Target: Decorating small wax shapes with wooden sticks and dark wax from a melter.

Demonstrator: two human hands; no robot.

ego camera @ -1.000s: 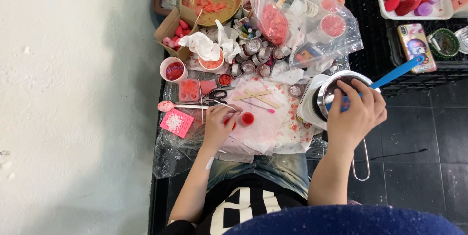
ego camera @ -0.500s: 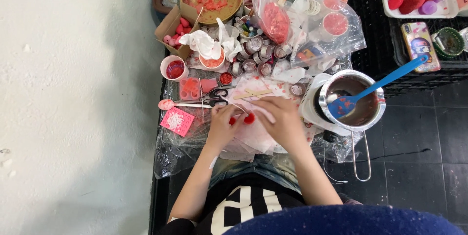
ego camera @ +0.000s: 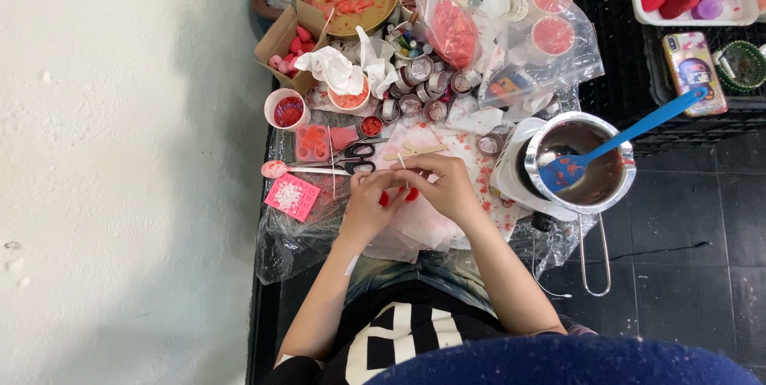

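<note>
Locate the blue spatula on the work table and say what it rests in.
In the head view, the blue spatula lies on the person's right side, its head inside the steel pot, handle pointing toward the phone.

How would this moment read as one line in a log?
left hand: on small red piece | right hand: pinching thin stick | metal pot with blue spatula: untouched

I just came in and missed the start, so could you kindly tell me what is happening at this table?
A person sits at a cluttered table covered in plastic sheet. The left hand and right hand meet over a small red piece with a thin wick above it. To the right stands a metal pot with a blue spatula in it; scissors lie nearby.
</note>
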